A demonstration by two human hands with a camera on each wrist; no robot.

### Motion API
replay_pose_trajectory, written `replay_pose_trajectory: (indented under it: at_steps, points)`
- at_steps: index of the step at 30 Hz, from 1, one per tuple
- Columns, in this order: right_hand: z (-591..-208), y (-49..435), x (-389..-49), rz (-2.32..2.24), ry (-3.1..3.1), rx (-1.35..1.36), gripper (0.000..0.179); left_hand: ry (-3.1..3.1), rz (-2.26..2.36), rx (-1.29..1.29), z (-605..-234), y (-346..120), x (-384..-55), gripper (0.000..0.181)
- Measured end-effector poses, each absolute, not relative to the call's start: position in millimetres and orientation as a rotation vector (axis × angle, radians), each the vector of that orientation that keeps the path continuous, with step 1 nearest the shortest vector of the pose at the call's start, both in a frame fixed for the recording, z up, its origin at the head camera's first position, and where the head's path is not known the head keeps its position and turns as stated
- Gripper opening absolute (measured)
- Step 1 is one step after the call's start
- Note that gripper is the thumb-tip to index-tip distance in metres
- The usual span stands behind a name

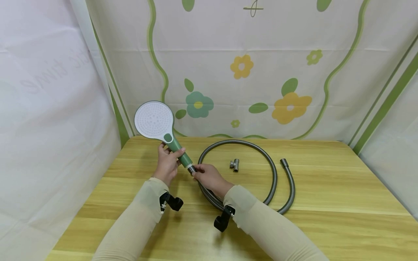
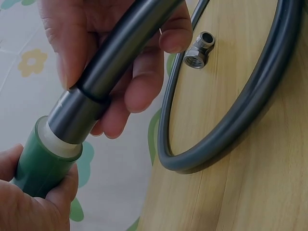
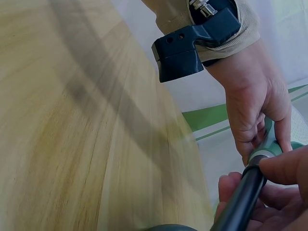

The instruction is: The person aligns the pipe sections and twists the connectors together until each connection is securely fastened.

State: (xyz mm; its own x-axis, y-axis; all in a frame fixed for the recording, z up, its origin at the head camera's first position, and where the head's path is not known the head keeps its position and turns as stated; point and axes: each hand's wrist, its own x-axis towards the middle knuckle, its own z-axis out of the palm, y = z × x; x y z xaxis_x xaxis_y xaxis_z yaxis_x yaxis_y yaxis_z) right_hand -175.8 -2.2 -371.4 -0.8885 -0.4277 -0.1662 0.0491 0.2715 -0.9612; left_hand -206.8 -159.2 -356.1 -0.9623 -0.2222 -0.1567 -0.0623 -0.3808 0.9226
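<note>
A green shower head (image 1: 154,119) with a white spray face is held up over the table's back left by my left hand (image 1: 167,164), its fingers wrapped round the green handle (image 2: 44,161). My right hand (image 1: 210,177) pinches the dark end fitting (image 2: 77,115) of a grey shower hose (image 1: 272,159). That fitting sits over the white threaded end of the handle, with a short band of white showing between them. Behind the right hand the hose loops across the table, and its other end fitting (image 1: 284,162) lies at the right.
A small metal T-shaped connector (image 1: 234,165) lies on the wooden table (image 1: 326,188) inside the hose loop. A flowered cloth (image 1: 241,90) hangs behind the table's back edge, with white cloth at both sides. Each wrist carries a black camera mount (image 1: 222,219).
</note>
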Motion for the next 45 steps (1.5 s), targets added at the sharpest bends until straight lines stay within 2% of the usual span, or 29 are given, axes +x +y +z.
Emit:
replay_pose_trajectory:
  at_steps: [12, 20, 29, 45]
  points:
    - [-370.4, 2.3, -178.9, -1.614, 2.170, -0.328, 0.049, -1.703, -2.494, 0.422, -355.0, -155.0, -206.2, 0.089]
    - [-372.9, 3.1, -179.0, -1.620, 2.198, -0.324, 0.045, -1.693, -2.510, 0.421, -354.6, -152.9, -206.2, 0.089]
    - [-375.8, 2.4, -179.6, -1.675, 2.187, -0.285, 0.029, -1.684, -2.512, 0.417, -355.4, -152.2, -206.5, 0.089]
    - [-375.0, 2.8, -179.3, -1.677, 2.192, -0.255, 0.028, -1.685, -2.506, 0.419, -353.3, -150.7, -205.1, 0.086]
